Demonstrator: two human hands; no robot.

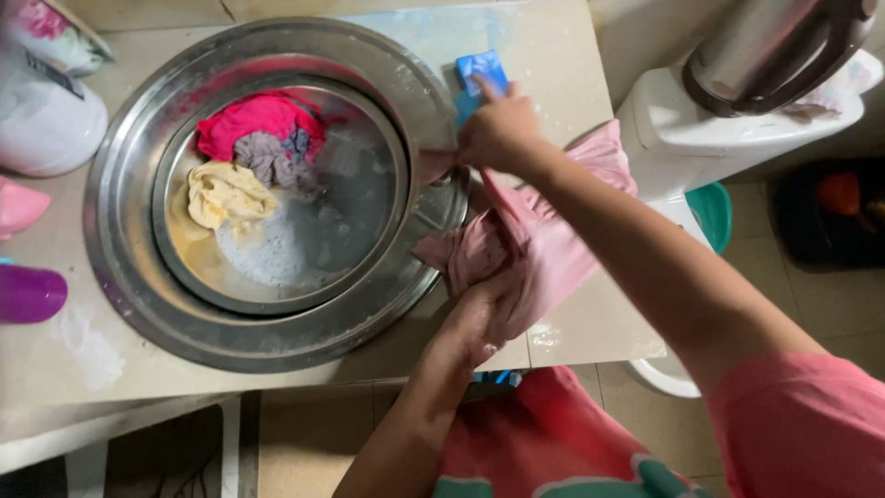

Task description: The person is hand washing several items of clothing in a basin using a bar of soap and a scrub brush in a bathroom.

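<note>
A wet pink garment lies bunched at the centre right of the frame, draped over the edge of the pale counter just beside the large steel basin. The left hand, below it, is clenched around the lower bunch of the cloth. The right hand, above it, pinches a stretched strip of the same cloth, pulling it taut. A blue soap bar lies just beyond the right hand's fingers. Inside the basin, soapy water holds a red cloth, a grey cloth and a yellow cloth. A metal pot stands at the upper right.
</note>
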